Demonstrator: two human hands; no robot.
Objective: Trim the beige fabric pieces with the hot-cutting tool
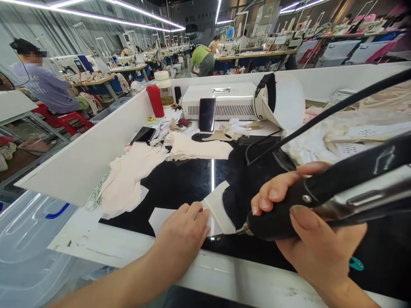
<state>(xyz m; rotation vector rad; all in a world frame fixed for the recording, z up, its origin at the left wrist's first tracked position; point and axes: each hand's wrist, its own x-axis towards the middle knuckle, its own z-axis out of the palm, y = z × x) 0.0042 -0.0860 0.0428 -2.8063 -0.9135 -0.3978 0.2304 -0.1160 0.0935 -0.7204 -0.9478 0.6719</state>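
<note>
My right hand (316,231) is wrapped around a black corded handheld tool (276,214) with a silver lever along its side. Its thin metal tip (244,230) points left and meets, or nearly meets, the lower corner of a curved cream fabric piece (221,209). Fingers bent and close together, my left hand (184,233) presses that piece's left edge down on the glossy black work surface (180,184). A white sheet (159,218) shows beneath the left hand. To the left and behind lie pale pink fabric pieces (128,175) and another stack (199,147).
At the back stand a white vented box (192,100), a propped phone (207,114), a red bottle (155,100) and a white lampshade-like cone (285,105). A second phone (143,134) lies flat. Bagged fabric (308,145) fills the right. The tool's black cord (337,107) arches overhead. A low white wall (80,158) edges the left.
</note>
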